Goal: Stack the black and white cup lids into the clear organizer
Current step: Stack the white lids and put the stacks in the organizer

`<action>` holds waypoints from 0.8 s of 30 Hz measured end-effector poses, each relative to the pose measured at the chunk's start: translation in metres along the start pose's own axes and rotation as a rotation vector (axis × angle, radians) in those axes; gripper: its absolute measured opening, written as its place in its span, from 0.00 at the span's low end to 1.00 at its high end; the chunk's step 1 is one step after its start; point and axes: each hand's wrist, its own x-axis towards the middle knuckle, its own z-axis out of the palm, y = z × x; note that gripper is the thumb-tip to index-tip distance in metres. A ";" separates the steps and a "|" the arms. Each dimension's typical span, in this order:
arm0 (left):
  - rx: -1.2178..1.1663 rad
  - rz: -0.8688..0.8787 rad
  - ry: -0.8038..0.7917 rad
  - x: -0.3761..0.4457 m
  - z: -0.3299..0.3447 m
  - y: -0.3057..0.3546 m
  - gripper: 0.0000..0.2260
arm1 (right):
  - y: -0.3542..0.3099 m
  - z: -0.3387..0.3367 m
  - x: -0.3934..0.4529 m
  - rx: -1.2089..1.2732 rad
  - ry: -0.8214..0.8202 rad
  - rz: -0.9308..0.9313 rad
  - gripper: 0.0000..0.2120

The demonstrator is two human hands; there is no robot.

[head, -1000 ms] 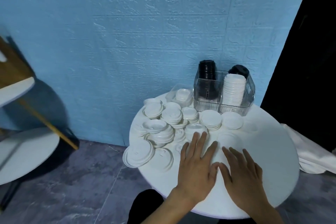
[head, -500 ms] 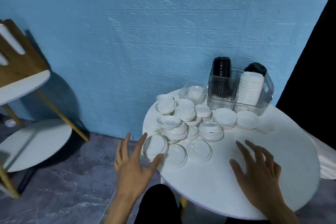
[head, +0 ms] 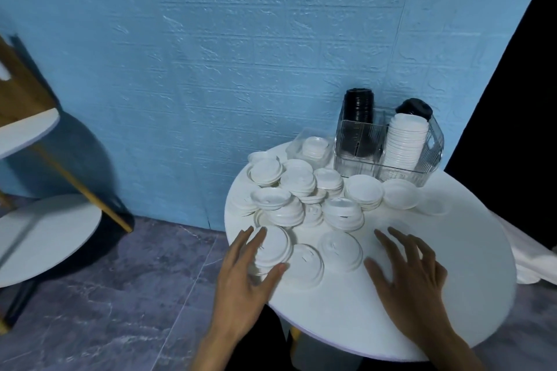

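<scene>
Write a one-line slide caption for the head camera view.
Left hand reaches a near-edge white lid stack; right hand hovers open; clear organizer waits behind.

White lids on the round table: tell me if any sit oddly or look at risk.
The lid stack at the table's near-left edge appears to overhang the rim, where the left hand reaches with spread fingers. The other loose lids lie in tilted, uneven piles. Nothing looks broken.
</scene>
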 end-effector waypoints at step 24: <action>0.163 0.179 -0.113 0.014 0.024 0.020 0.32 | -0.012 -0.012 -0.029 0.162 -0.157 -0.394 0.25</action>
